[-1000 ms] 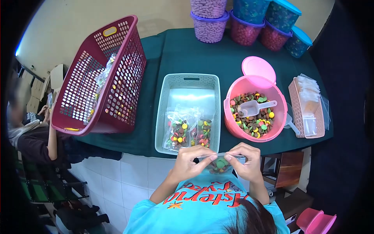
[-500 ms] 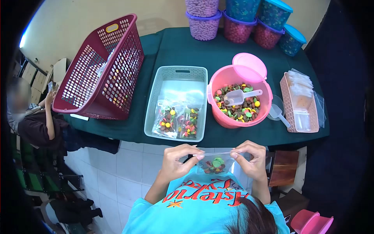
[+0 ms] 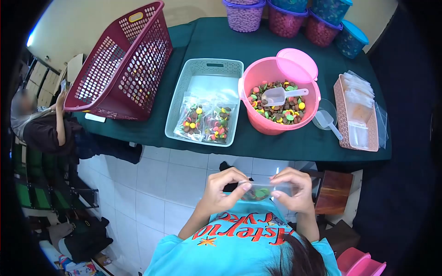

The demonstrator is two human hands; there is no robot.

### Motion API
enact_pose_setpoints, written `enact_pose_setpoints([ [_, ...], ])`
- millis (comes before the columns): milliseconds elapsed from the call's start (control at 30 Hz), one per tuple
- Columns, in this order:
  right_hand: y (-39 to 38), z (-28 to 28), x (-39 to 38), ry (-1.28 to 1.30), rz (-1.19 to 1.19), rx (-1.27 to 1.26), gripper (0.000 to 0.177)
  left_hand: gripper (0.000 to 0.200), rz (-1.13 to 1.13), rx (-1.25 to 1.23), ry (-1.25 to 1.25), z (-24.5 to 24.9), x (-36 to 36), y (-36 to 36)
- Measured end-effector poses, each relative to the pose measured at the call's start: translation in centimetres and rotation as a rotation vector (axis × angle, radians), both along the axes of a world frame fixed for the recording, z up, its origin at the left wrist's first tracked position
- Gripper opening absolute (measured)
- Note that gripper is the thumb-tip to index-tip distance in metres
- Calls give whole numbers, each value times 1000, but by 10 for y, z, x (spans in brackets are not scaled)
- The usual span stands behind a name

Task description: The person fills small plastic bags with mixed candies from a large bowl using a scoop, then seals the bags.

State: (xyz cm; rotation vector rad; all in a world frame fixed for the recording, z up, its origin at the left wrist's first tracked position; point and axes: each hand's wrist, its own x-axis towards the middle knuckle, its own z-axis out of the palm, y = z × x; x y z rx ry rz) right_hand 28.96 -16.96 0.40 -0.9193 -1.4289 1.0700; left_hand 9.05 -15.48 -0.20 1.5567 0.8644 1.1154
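Note:
Between my hands, in front of my chest, is a clear plastic bag [image 3: 258, 193] with green and darker coloured candies inside. My left hand [image 3: 224, 189] pinches its upper left edge between thumb and fingers. At the other end, my right hand [image 3: 295, 188] has its thumb and curled fingers around the upper right edge. Beyond them on the table, a pale green tray [image 3: 171, 112] carries filled bags of candies [image 3: 191, 118]. To its right stands a pink tub [image 3: 248, 110] of mixed candies [image 3: 281, 110], with a clear scoop [image 3: 276, 96] lying on top.
A maroon laundry basket [image 3: 138, 83] stands at the table's left. On the right are a second scoop [image 3: 328, 122] and a pink basket of empty bags [image 3: 358, 99]. Lidded tubs [image 3: 244, 17] line the back. Another person [image 3: 48, 135] is at far left; a wooden stool [image 3: 334, 193] is at right.
The bag is tilted flatter, and my hands have shifted slightly, with the right thumb lower on the bag. The table appears higher in view as the camera has moved.

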Motion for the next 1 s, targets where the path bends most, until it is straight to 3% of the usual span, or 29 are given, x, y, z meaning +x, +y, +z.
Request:
enact_pose_setpoints([
  [67,-2,-2,-5,-129,45,-9,10,6,-19,-51,-22,5,1,-3],
  [167,2,-1,-16,-126,66,13,11,11,-108,-136,6,6,-8,1],
  [267,6,5,-26,-144,87,18,11,12,-177,98,117,7,-12,6],
  [433,19,10,-35,-362,204,165,9,11,-147,207,188,12,-41,19],
  [1000,93,28,-128,-402,-54,307,17,11,-158,458,106,21,-168,128],
])
